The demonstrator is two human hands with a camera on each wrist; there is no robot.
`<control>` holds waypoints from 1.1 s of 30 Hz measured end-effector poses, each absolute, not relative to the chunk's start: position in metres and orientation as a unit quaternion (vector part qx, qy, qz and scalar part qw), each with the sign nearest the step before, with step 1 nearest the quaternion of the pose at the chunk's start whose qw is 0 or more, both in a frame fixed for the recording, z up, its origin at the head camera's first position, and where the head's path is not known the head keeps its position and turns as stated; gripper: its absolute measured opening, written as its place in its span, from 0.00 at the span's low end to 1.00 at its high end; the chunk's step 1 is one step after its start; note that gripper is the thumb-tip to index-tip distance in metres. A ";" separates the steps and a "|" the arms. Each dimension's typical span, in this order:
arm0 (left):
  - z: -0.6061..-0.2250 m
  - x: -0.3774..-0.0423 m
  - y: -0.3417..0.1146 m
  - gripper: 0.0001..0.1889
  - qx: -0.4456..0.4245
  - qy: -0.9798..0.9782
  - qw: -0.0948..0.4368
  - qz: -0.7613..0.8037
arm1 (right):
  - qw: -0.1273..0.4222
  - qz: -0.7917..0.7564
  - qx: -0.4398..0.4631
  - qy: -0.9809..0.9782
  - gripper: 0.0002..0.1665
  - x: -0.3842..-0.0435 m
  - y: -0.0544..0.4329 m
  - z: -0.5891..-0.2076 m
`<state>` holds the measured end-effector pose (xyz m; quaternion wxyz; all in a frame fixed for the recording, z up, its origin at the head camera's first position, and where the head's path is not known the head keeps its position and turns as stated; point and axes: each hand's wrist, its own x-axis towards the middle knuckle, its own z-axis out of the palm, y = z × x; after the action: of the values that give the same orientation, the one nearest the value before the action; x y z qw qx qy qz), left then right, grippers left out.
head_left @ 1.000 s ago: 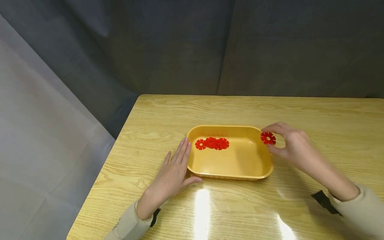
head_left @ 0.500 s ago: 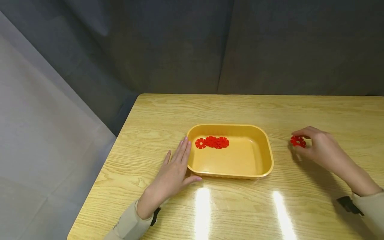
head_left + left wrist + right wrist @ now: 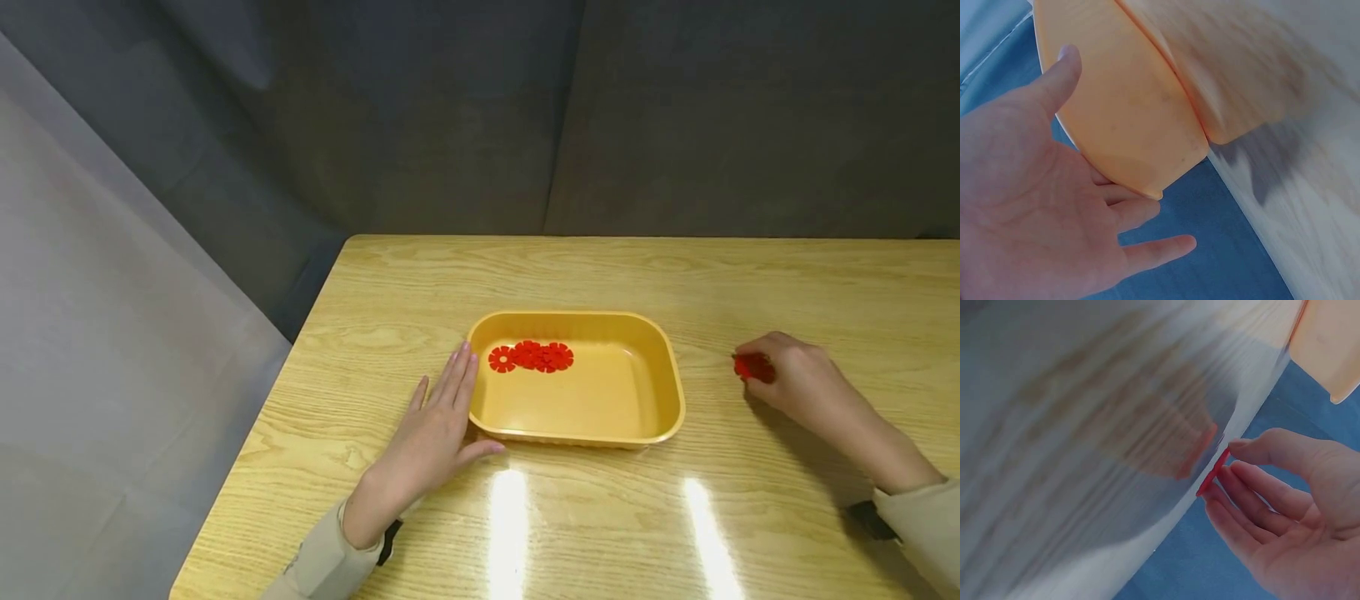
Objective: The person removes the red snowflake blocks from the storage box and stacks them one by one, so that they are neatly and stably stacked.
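Observation:
My right hand point(image 3: 810, 379) pinches a red flower-shaped disc point(image 3: 752, 367) by its edges, low over the table to the right of the tray. The right wrist view shows the red disc point(image 3: 1213, 472) edge-on between thumb and fingertips, close above the tabletop. My left hand point(image 3: 431, 433) lies with straight fingers against the left end of the yellow tray point(image 3: 577, 438); in the left wrist view its fingers point(image 3: 1138, 212) touch the tray's outer wall point(image 3: 1125, 106). Inside the tray, several red discs point(image 3: 543, 357) overlap in a row near the back left, one with its centre hole showing.
The wooden table point(image 3: 420, 283) carries the tray near its middle. A dark grey curtain point(image 3: 450, 117) hangs behind the table, and a pale cloth point(image 3: 97, 375) is at the left. Light glares off the table's front part.
My right hand has moved from the tray's right rim out to the right and down toward the table, still pinching the red disc. The left hand and tray have stayed in place.

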<state>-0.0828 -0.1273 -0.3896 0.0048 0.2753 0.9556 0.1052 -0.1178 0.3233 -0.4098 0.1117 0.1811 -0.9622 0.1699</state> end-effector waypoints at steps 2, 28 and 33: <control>-0.390 -0.083 -0.127 0.57 0.275 0.955 0.003 0.106 | 0.112 0.169 0.183 -0.962 0.24 -0.118 0.324 -0.410; -0.391 -0.083 -0.127 0.56 0.278 0.955 0.002 0.107 | 0.101 0.166 0.187 -0.963 0.24 -0.115 0.316 -0.405; -0.391 -0.083 -0.127 0.56 0.279 0.954 0.001 0.108 | 0.124 0.173 0.190 -0.958 0.25 -0.116 0.308 -0.393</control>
<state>-0.0827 -0.1267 -0.3909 0.0012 0.2788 0.9542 0.1083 -0.1158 0.3076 -0.3934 0.1236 0.1899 -0.9585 0.1732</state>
